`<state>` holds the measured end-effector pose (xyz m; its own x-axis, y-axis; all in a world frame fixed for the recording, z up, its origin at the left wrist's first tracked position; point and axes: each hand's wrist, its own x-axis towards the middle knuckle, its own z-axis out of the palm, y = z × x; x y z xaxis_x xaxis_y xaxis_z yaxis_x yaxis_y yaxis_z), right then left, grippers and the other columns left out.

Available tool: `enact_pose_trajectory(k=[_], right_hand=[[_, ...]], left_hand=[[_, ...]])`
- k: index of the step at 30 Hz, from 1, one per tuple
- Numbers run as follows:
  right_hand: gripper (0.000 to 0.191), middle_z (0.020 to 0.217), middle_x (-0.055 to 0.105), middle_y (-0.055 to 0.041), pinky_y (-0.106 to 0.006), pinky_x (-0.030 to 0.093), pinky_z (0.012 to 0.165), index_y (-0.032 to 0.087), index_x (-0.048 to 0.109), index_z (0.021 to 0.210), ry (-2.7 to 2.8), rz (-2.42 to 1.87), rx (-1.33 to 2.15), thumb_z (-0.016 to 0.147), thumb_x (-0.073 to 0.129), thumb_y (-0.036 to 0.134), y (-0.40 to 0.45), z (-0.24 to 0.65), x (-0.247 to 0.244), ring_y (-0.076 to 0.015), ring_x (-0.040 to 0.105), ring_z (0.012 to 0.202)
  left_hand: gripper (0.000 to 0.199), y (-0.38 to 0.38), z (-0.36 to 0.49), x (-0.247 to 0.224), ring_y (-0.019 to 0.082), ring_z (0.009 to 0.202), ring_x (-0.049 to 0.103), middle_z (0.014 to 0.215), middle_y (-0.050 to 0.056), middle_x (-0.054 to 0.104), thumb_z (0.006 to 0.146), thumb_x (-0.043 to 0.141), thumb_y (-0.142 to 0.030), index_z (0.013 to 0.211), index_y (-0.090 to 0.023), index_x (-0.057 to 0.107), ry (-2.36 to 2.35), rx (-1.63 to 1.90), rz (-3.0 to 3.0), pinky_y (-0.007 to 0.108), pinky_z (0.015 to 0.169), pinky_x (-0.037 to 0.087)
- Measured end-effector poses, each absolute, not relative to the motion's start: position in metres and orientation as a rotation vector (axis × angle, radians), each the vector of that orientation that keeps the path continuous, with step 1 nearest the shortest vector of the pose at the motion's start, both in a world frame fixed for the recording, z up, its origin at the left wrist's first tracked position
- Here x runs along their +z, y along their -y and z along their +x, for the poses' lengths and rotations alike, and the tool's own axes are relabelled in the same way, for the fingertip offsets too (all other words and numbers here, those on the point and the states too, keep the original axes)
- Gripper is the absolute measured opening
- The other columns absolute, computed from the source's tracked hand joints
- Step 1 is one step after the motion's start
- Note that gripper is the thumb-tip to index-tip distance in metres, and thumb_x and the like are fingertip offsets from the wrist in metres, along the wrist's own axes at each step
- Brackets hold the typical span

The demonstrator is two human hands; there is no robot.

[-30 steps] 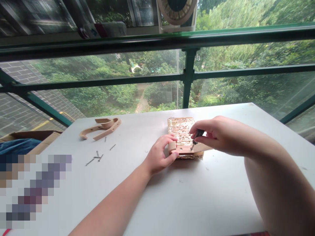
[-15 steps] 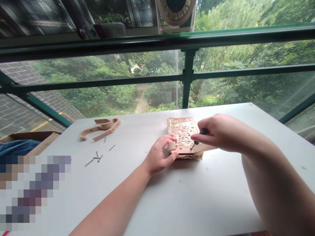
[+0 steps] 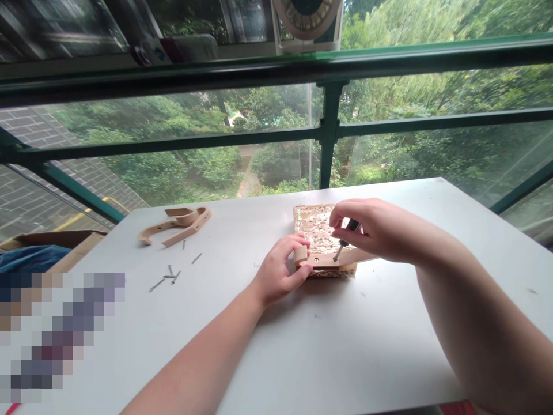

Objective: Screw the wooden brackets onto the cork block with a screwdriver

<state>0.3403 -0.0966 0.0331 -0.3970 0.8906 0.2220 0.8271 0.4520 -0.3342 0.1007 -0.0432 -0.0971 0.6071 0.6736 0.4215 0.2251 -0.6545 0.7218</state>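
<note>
With my left hand I grip the curled left end of a light wooden strip, fingers wrapped round it. This strip lies across the front of a block wrapped in clear film, its top dotted with small holes. One screw head shows in the strip near my left fingers. My right hand is closed round the dark handle of a screwdriver. The tip stands, tilted, at a second screw in the strip. The strip's right end passes under my right hand and is partly hidden.
Curved wooden pieces lie at the back left of the white table. Several loose screws are scattered in front of them. Beyond the table's far edge runs a green railing with glass. An open cardboard box stands at the left.
My right hand has turned on the screwdriver and shifted slightly left, and the handle shows more now. My left hand keeps its hold on the strip.
</note>
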Motion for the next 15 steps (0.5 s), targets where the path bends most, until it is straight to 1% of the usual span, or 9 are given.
enact_pose_trajectory(k=[2, 6, 9, 11, 13, 15], right_hand=[[0.01, 0.086, 0.069, -0.0011, -0.024, 0.037, 0.066, 0.021, 0.062, 0.092, 2.374, -1.36, 0.328, 0.09, 0.054, 0.027, 0.097, 0.339, 0.032, -0.0131, 0.056, 0.072], [0.014, 0.081, 0.067, -0.0006, -0.024, 0.037, 0.065, 0.02, 0.06, 0.091, 2.392, -1.288, 0.441, 0.094, 0.046, 0.023, 0.096, 0.335, 0.032, -0.0125, 0.055, 0.069], [0.016, 0.081, 0.067, -0.001, -0.024, 0.038, 0.064, 0.02, 0.059, 0.091, 2.369, -1.306, 0.501, 0.095, 0.045, 0.025, 0.098, 0.334, 0.034, -0.0128, 0.056, 0.069], [0.014, 0.083, 0.067, -0.0012, -0.025, 0.038, 0.065, 0.021, 0.059, 0.092, 2.378, -1.327, 0.535, 0.094, 0.046, 0.026, 0.101, 0.335, 0.037, -0.0137, 0.056, 0.071], [0.012, 0.089, 0.068, -0.0015, -0.025, 0.04, 0.067, 0.022, 0.058, 0.098, 2.414, -1.337, 0.584, 0.092, 0.048, 0.022, 0.106, 0.337, 0.04, -0.0147, 0.057, 0.075], [0.022, 0.095, 0.069, -0.0019, -0.025, 0.042, 0.069, 0.024, 0.057, 0.106, 2.447, -1.346, 0.628, 0.088, 0.047, 0.014, 0.111, 0.339, 0.041, -0.0153, 0.059, 0.079]], left_hand=[[0.021, 0.043, 0.101, -0.097, 0.031, 0.133, 0.051, 0.124, 0.012, 0.063, 0.083, 0.067, -0.03, 0.099, -0.021, 0.058, -0.716, 0.928, 2.208, 0.05, 0.11, 0.044], [0.021, 0.044, 0.101, -0.097, 0.03, 0.132, 0.051, 0.123, 0.011, 0.063, 0.083, 0.067, -0.029, 0.1, -0.022, 0.057, -0.714, 0.927, 2.21, 0.048, 0.109, 0.045], [0.021, 0.044, 0.101, -0.097, 0.029, 0.131, 0.052, 0.123, 0.011, 0.063, 0.084, 0.066, -0.029, 0.101, -0.021, 0.057, -0.717, 0.924, 2.217, 0.048, 0.11, 0.044], [0.023, 0.044, 0.1, -0.097, 0.029, 0.13, 0.053, 0.123, 0.011, 0.063, 0.083, 0.067, -0.029, 0.103, -0.021, 0.058, -0.717, 0.928, 2.219, 0.047, 0.111, 0.044], [0.027, 0.043, 0.1, -0.097, 0.029, 0.129, 0.054, 0.123, 0.011, 0.063, 0.083, 0.068, -0.028, 0.106, -0.021, 0.058, -0.718, 0.928, 2.217, 0.048, 0.111, 0.043], [0.03, 0.043, 0.1, -0.097, 0.029, 0.129, 0.055, 0.123, 0.011, 0.064, 0.083, 0.068, -0.028, 0.109, -0.022, 0.058, -0.72, 0.924, 2.213, 0.048, 0.111, 0.044]])
